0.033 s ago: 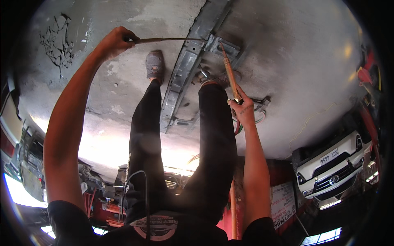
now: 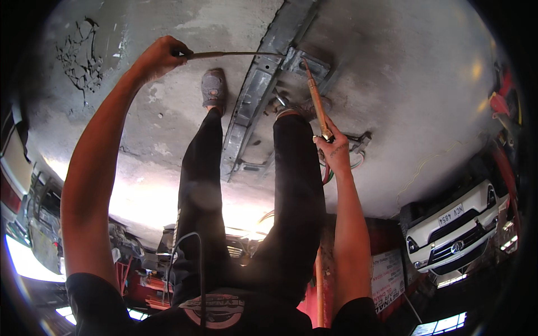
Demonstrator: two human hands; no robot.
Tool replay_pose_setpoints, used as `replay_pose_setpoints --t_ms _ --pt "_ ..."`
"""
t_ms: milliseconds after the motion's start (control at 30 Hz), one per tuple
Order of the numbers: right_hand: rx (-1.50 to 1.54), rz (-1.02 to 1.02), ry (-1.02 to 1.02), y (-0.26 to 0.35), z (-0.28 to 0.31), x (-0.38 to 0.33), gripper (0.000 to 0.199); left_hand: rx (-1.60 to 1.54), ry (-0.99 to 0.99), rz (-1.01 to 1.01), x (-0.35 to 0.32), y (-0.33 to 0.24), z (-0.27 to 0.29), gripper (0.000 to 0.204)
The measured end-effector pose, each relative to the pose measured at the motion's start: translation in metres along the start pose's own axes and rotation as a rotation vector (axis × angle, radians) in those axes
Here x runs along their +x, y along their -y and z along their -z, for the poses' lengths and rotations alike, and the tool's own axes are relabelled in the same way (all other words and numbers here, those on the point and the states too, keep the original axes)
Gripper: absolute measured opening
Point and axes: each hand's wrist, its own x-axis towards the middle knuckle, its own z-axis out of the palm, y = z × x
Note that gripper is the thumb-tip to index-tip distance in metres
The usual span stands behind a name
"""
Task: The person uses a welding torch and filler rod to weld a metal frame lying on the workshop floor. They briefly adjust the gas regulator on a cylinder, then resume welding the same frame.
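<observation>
My left hand (image 2: 163,57), at the upper left, is closed around the end of a thin brown welding rod (image 2: 238,54). The rod stretches right, its far tip at a bracket (image 2: 309,64) on a long grey metal rail (image 2: 246,109). Closed on a brass-coloured gas torch (image 2: 317,103), my right hand (image 2: 335,151) is at the right of my leg. The torch's narrow nozzle points up at the bracket, close to the rod's tip. Whether either tip touches metal I cannot tell, and no flame shows. Red and green hoses (image 2: 327,172) hang below the torch handle.
The rail lies on the concrete floor (image 2: 414,84) between my feet, one shoe (image 2: 213,88) left of it. A clamp-like metal tool (image 2: 282,101) rests by my right foot. Cracked dark patches (image 2: 81,56) mark the floor's upper left. A white vehicle (image 2: 448,224) stands at right.
</observation>
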Motion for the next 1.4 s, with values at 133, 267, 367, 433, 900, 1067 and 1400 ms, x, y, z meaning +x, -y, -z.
replay_pose_setpoints --t_ms 133,267,367,433,900,1067,1400 --pt "0.027 -0.004 0.015 0.003 0.003 0.002 0.066 -0.051 -0.020 0.049 -0.007 -0.009 -0.002 0.028" --pt "0.053 -0.010 -0.020 0.003 0.000 0.002 0.062 -0.017 -0.052 0.073 -0.010 -0.028 -0.009 0.026" --pt "0.081 -0.020 -0.016 0.002 -0.003 -0.002 0.063 0.030 -0.105 0.052 -0.018 -0.043 -0.016 0.027" --pt "0.067 -0.024 -0.009 -0.004 -0.004 -0.007 0.064 0.052 -0.114 0.076 -0.023 -0.054 -0.019 0.028" --pt "0.080 0.025 -0.086 -0.005 -0.009 -0.046 0.064 0.046 -0.093 0.141 -0.027 -0.067 -0.023 0.029" --pt "0.107 -0.029 -0.176 -0.021 -0.012 -0.085 0.066 -0.144 -0.090 0.113 -0.036 -0.058 -0.030 0.050" --pt "0.226 0.048 -0.427 -0.027 -0.058 -0.191 0.066 -0.669 -0.120 0.205 -0.071 -0.049 -0.018 0.070"
